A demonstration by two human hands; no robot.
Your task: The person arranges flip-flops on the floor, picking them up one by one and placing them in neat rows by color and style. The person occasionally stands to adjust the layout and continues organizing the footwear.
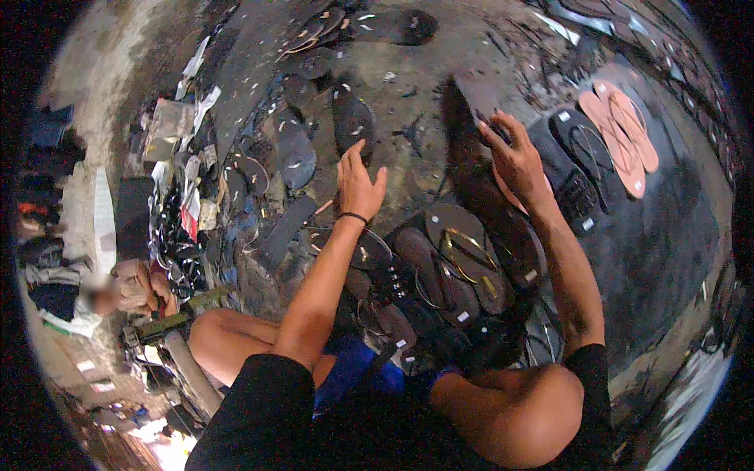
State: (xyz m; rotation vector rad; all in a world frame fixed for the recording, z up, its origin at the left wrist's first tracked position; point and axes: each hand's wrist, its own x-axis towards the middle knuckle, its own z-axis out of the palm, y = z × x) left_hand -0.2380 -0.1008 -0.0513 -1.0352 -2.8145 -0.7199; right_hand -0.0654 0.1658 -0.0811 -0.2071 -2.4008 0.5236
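My left hand (360, 187) is open, its fingers apart, just below a black flip-flop (353, 114) lying on the floor; its fingertips come close to the heel end. Farther right, the curled fingers of my right hand (514, 157) meet the edge of a dark brown flip-flop (469, 98), which is tilted and smeared by motion. Under the right wrist, a pink sandal (509, 188) is partly covered. Nearer to me lie several dark flip-flops, among them a brown one with a gold strap (463, 255) and one with a thin strap (436, 275).
A pair of pink flip-flops (620, 141) and a black pair (577, 149) rest on a dark mat (644, 267) at the right. Loose dark soles (294, 149) lie left of my left hand. Scraps and bits (188, 188) are heaped farther left. Another person sits at the left edge.
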